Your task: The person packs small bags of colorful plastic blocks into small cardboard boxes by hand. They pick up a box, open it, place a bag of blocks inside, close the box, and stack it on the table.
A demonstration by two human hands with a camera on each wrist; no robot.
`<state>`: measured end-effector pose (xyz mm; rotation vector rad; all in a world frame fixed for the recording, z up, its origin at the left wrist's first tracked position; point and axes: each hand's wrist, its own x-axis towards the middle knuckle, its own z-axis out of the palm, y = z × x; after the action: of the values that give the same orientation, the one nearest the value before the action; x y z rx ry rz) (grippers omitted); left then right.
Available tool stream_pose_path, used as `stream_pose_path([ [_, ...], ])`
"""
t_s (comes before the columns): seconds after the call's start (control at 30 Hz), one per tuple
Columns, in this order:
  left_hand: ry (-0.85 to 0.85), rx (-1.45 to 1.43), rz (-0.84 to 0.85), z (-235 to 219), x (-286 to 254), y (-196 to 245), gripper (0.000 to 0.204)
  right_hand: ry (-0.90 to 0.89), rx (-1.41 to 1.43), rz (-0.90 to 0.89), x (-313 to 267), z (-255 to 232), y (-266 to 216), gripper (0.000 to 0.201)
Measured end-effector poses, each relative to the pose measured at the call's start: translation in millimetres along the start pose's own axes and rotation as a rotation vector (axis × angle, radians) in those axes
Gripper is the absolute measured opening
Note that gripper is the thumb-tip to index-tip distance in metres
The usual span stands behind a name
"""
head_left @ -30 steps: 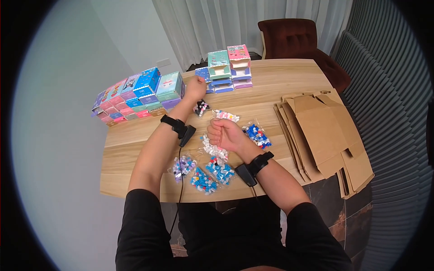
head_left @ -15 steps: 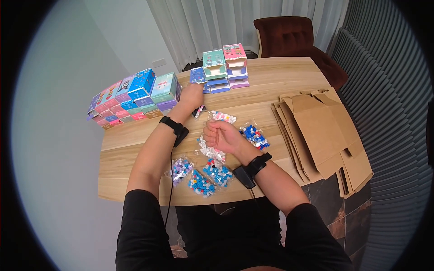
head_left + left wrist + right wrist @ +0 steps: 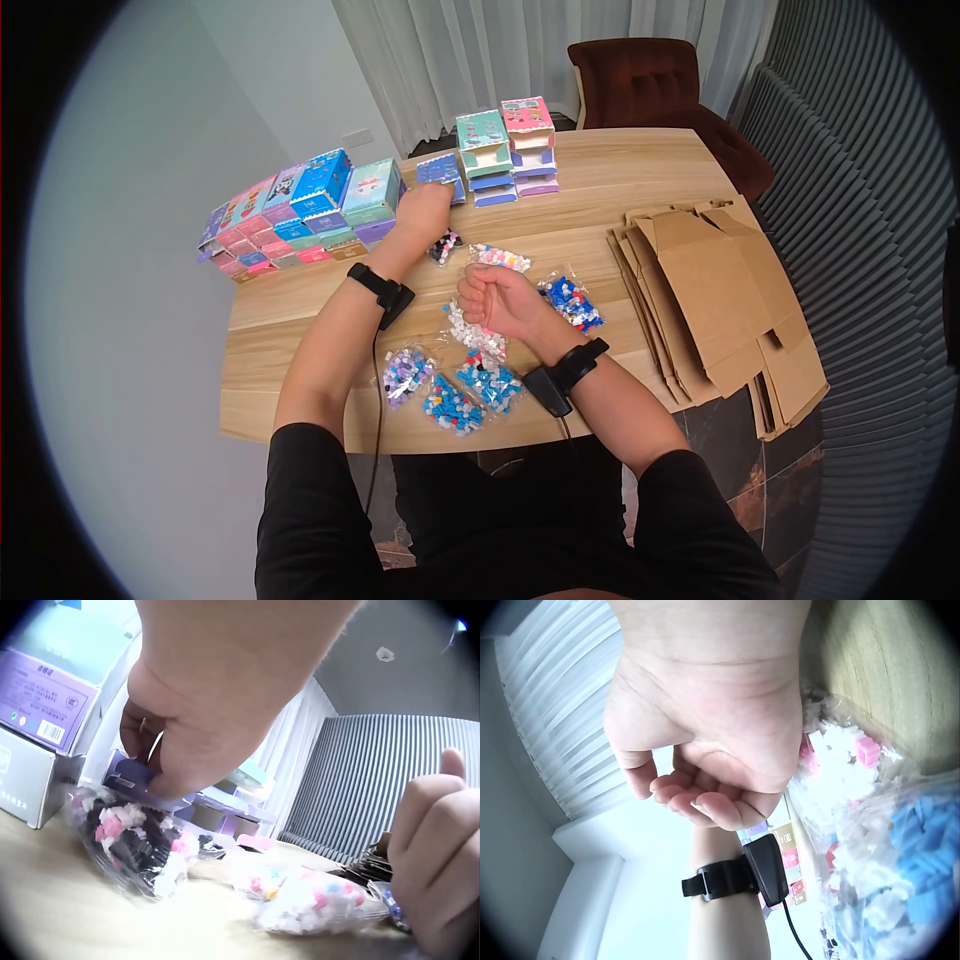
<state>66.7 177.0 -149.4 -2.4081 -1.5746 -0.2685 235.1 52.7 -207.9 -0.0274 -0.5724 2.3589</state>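
Observation:
My left hand (image 3: 425, 210) pinches the near end of a blue box (image 3: 438, 172) at the back of the table. In the left wrist view thumb and fingers close on the box's dark blue edge (image 3: 124, 780). Just below that hand lies a clear bag of black, pink and white building bricks (image 3: 135, 840). My right hand (image 3: 500, 302) hovers over a bag of white bricks (image 3: 476, 335) with its fingers loosely curled and nothing in them. Beside it are a bag of pastel bricks (image 3: 501, 258) and a bag of blue bricks (image 3: 572, 302).
Closed colourful boxes (image 3: 300, 210) stand stacked at the left. Open-ended boxes (image 3: 487, 160) are stacked right of the blue box. Three more brick bags, one of purple bricks (image 3: 408, 375), lie near the front edge. Flattened cardboard (image 3: 710, 300) covers the right side.
The left hand has turned palm-down and shifted slightly left, and the blue box now sits a little further from the open-ended stack. The right hand has stayed over the bags.

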Motion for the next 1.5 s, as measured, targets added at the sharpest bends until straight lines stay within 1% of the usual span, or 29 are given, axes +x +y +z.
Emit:
stream_pose_path([
  [0.07,0.010,0.010,0.018,-7.5,-7.0,2.5,0.016,0.006,0.002,0.000,0.1,-0.1,0.3,0.021],
  [0.17,0.087,-0.006,0.000,-21.0,-15.1,6.2,0.016,0.005,-0.025,-0.015,0.7,-0.2,0.9,0.019],
  [0.27,0.183,-0.078,-0.033,-40.8,-23.3,8.6,0.015,0.023,-0.052,-0.020,2.5,-5.3,1.3,0.022],
  [0.3,0.231,-0.098,-0.018,-48.7,-28.3,9.3,0.015,0.035,-0.063,-0.025,2.9,-5.8,0.8,0.024],
  [0.37,0.327,-0.136,0.013,-66.2,-43.3,12.1,0.015,0.061,-0.083,-0.037,3.1,-6.2,0.2,0.033],
  [0.57,0.391,-0.220,0.035,-131.4,-98.0,23.7,0.013,0.168,-0.129,-0.031,3.6,6.2,-1.3,0.066],
  [0.67,0.400,-0.348,0.049,-152.8,-118.8,32.9,0.013,0.182,-0.095,-0.045,1.8,13.0,-1.6,0.072],
  [0.77,0.199,-0.489,0.182,-160.2,-129.8,38.3,0.012,0.099,-0.068,-0.113,1.6,13.6,-2.4,0.074],
  [0.87,0.051,-0.566,0.272,-165.8,-135.5,44.2,0.012,0.095,-0.084,-0.200,-2.7,20.8,-5.3,0.071],
  [0.93,0.030,-0.574,0.295,-163.4,-136.6,45.3,0.012,0.030,-0.045,-0.240,-1.6,12.4,-7.7,0.070],
  [0.97,0.017,-0.578,0.307,-161.6,-136.9,45.3,0.013,-0.003,-0.023,-0.259,-1.6,15.7,-8.3,0.069],
  [1.07,-0.118,-0.594,0.374,-157.1,-133.6,43.3,0.013,0.011,0.021,-0.346,-1.6,28.4,-6.0,0.066],
  [1.17,-0.198,-0.702,0.378,-143.2,-127.9,40.2,0.014,-0.036,0.053,-0.355,-3.9,29.4,-5.9,0.064],
  [1.27,-0.170,-0.663,0.390,-139.4,-123.7,39.1,0.010,0.036,-0.015,-0.405,-5.1,31.2,-6.5,0.062],
  [1.37,-0.190,-0.944,0.165,-131.9,-116.5,27.5,0.007,0.078,0.072,-0.422,0.1,15.8,-6.7,0.060],
  [1.4,-0.184,-0.969,0.114,-123.5,-109.2,16.1,0.009,0.097,0.120,-0.387,-3.3,16.9,-8.3,0.058],
  [1.47,-0.168,-1.016,0.004,-92.7,-89.8,-10.9,0.014,0.130,0.198,-0.335,-8.8,20.6,-10.3,0.056],
  [1.5,-0.184,-0.870,0.000,-77.6,-84.2,-16.6,0.020,0.146,0.226,-0.321,-9.3,22.7,-9.9,0.056],
])
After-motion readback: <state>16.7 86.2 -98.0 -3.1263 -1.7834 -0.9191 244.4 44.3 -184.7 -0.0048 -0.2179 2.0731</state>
